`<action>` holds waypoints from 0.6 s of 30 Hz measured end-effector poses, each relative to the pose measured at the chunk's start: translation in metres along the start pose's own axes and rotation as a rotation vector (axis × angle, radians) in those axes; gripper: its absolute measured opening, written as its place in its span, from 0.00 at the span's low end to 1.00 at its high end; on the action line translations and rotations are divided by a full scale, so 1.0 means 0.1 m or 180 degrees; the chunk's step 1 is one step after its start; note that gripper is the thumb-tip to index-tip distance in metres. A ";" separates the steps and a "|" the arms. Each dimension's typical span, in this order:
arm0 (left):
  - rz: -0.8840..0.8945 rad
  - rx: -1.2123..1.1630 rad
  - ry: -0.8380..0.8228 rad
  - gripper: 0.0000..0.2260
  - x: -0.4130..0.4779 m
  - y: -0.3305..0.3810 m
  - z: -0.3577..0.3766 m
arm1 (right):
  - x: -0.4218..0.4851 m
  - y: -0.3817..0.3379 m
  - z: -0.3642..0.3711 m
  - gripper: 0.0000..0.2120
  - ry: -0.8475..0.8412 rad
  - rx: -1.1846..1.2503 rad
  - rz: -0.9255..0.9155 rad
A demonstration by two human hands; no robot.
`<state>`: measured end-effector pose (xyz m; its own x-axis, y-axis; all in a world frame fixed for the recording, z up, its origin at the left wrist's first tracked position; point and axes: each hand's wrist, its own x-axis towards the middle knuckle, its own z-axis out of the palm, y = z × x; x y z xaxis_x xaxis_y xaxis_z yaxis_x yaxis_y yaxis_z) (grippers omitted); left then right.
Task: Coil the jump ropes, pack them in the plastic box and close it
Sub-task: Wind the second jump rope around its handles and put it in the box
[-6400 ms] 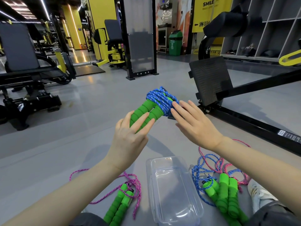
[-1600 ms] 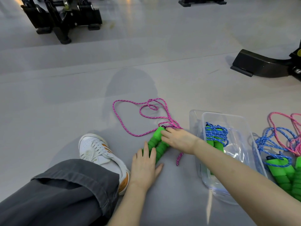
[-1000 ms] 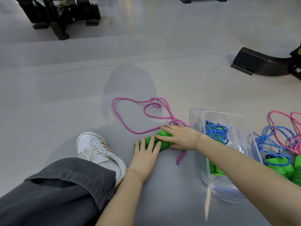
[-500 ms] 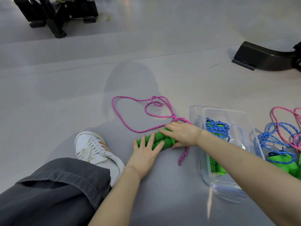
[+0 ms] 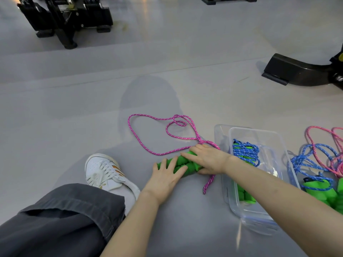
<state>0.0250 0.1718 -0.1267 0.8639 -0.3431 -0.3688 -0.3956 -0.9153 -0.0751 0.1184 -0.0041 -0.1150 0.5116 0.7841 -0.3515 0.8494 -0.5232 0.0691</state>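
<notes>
A pink jump rope lies in loose loops on the grey floor, and its two green foam handles lie side by side in front of me. My left hand rests flat on their left end with straight fingers. My right hand covers their right end, fingers over the top and thumb underneath, where the pink cord leaves the handles. To the right stands the clear plastic box, with a coiled blue rope with green handles inside. What looks like its clear lid shows at its left side.
More blue and pink ropes with green handles lie tangled right of the box. My white shoe and grey trouser leg are at the lower left. Black gym machine bases stand at the far left and right.
The coiled blue rope went from my hands into the box. Both hands then moved to the pink rope's handles and turned them from pointing away to lying sideways, pressed together.
</notes>
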 end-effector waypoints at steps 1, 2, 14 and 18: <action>-0.0001 -0.0012 -0.0046 0.26 0.00 -0.01 0.00 | 0.00 -0.01 0.01 0.37 0.0000 -0.0053 0.0026; 0.0005 -0.0011 -0.0102 0.27 -0.01 -0.02 0.01 | 0.01 -0.02 0.01 0.37 0.0007 -0.0083 0.0042; 0.0198 0.0290 0.0037 0.27 -0.03 -0.05 -0.05 | 0.00 -0.02 0.02 0.38 0.0094 0.0071 0.0144; 0.0247 0.0639 0.0380 0.32 0.03 -0.16 -0.23 | -0.05 0.09 -0.18 0.38 0.0287 0.0185 0.0334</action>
<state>0.0409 0.1810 -0.1049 0.8545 -0.4442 -0.2694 -0.5060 -0.8291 -0.2380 0.1258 -0.0064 -0.0960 0.6090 0.7495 -0.2596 0.7830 -0.6204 0.0459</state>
